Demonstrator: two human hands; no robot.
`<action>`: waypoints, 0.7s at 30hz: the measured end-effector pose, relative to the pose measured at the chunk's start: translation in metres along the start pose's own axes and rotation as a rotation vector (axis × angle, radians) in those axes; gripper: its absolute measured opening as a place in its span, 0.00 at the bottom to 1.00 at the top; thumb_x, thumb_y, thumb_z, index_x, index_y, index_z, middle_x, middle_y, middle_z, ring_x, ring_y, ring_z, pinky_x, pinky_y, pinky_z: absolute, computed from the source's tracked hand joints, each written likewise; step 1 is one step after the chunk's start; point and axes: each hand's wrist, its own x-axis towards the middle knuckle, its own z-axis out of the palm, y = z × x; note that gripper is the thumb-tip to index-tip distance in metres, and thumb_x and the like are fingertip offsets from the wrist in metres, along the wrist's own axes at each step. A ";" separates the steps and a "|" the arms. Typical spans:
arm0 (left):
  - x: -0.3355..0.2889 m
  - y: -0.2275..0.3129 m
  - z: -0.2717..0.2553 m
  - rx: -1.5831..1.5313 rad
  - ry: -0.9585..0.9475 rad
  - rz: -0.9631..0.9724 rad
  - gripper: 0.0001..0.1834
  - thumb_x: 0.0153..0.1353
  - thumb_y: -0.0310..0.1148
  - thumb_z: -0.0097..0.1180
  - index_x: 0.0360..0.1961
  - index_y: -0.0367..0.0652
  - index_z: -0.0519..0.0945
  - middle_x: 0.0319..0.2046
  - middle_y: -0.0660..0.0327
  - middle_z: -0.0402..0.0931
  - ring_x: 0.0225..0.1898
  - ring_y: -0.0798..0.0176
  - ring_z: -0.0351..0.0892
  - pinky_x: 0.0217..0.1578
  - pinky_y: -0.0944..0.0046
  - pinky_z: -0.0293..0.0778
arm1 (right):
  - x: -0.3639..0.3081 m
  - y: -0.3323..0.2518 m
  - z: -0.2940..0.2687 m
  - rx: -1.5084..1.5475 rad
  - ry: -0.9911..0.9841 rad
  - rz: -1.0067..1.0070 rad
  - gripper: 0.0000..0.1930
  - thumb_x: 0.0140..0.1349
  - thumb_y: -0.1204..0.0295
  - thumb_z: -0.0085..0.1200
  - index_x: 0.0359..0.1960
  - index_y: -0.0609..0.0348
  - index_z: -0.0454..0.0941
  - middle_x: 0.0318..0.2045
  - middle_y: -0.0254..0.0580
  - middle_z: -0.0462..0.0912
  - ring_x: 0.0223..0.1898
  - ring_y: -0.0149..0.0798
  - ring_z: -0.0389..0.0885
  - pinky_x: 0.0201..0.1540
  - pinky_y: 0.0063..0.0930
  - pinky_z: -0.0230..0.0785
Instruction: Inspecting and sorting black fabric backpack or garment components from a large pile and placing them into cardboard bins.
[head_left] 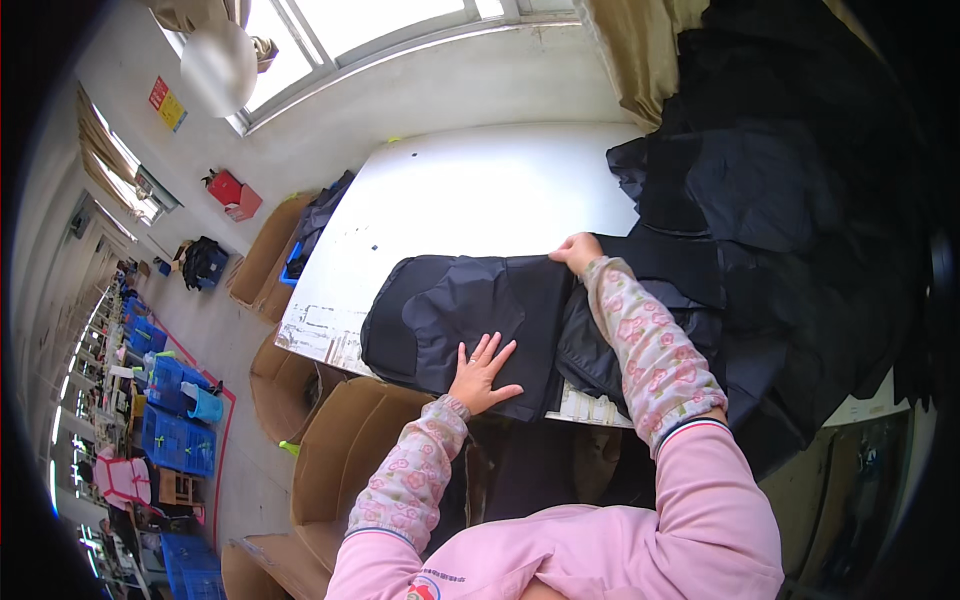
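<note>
Pink shirt (585, 550) sits at five o'clock in the head view, the left hand (486, 376) spread on the black panel (458, 300) central on the tabletop (480, 190), seemingly to hold it flat, while the right hand (577, 253), toward two o'clock, pinches its corner, perhaps steadying it, beside cloth (765, 190) at three o'clock.

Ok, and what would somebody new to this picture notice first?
Probably the black fabric piece on the white table, with the left hand spread flat on its near part and the right hand at its far right corner. Next, the heap of dark fabric on the right, and the floral sleeves on both forearms.
</note>
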 end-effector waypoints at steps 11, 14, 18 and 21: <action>-0.008 -0.006 -0.005 0.019 0.030 -0.033 0.44 0.54 0.65 0.53 0.69 0.60 0.59 0.71 0.56 0.49 0.72 0.51 0.44 0.65 0.32 0.33 | -0.021 -0.023 -0.017 0.182 -0.444 0.323 0.21 0.56 0.60 0.65 0.42 0.65 0.75 0.24 0.42 0.80 0.19 0.31 0.77 0.18 0.25 0.68; 0.000 -0.001 -0.002 -0.036 0.040 -0.015 0.44 0.54 0.65 0.53 0.69 0.60 0.59 0.71 0.56 0.49 0.72 0.51 0.44 0.65 0.32 0.33 | -0.007 -0.010 -0.010 0.380 -0.241 0.409 0.20 0.51 0.74 0.67 0.44 0.63 0.74 0.25 0.39 0.80 0.20 0.29 0.75 0.19 0.22 0.69; 0.002 0.000 -0.001 -0.019 0.038 -0.002 0.44 0.54 0.63 0.55 0.69 0.57 0.59 0.70 0.54 0.50 0.72 0.49 0.45 0.65 0.34 0.34 | 0.011 -0.003 -0.020 0.541 0.131 0.354 0.17 0.50 0.77 0.65 0.42 0.63 0.74 0.24 0.38 0.79 0.18 0.28 0.73 0.17 0.21 0.68; -0.002 -0.001 -0.003 -0.006 0.038 -0.004 0.44 0.54 0.63 0.55 0.69 0.57 0.59 0.70 0.54 0.50 0.72 0.49 0.46 0.65 0.33 0.34 | 0.017 -0.004 -0.048 0.441 0.258 0.312 0.15 0.53 0.74 0.63 0.42 0.61 0.73 0.24 0.36 0.79 0.18 0.26 0.73 0.18 0.20 0.69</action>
